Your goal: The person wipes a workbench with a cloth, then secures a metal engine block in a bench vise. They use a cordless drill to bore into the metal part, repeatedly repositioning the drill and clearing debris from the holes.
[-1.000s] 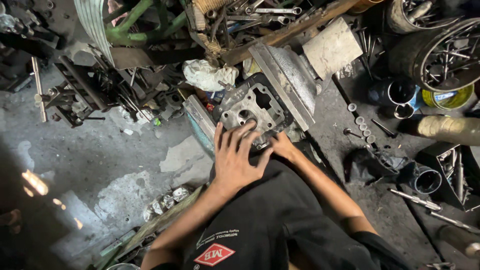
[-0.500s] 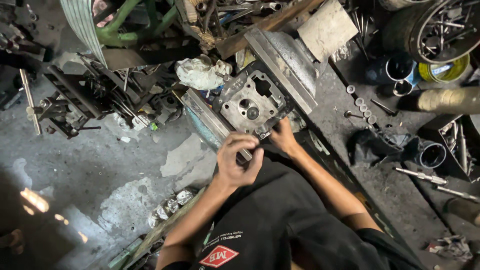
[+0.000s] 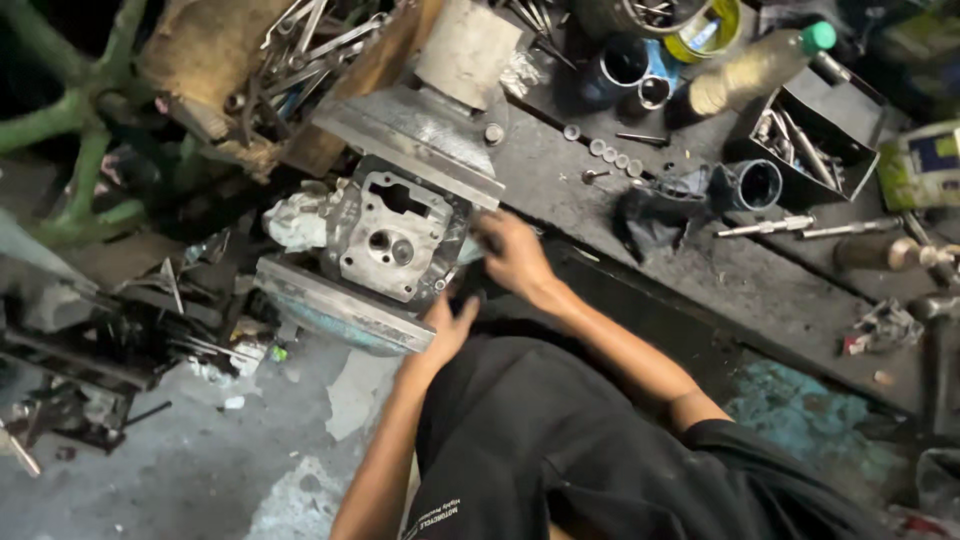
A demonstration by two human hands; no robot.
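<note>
A grey metal engine cylinder head (image 3: 395,240) sits clamped between the two flat jaws of a bench vise (image 3: 335,308). My left hand (image 3: 448,325) is at the head's lower right corner, beside the near jaw, with its fingers apart and nothing in it. Blurred by motion, my right hand (image 3: 512,255) rests against the right side of the head. Whether it grips anything does not show. A white rag (image 3: 293,220) is stuffed against the left side of the head.
The dark bench on the right carries small round washers (image 3: 610,155), cans (image 3: 625,65), a green-capped bottle (image 3: 750,70), a black box of parts (image 3: 815,140), a dark sleeve (image 3: 752,185) and long bolts (image 3: 765,228). Wrenches (image 3: 310,40) lie behind the vise. Scrap metal litters the floor at left.
My left hand has come off the face of the cylinder head and dropped to its lower right corner. My right hand has risen to the head's right side. The view has moved closer.
</note>
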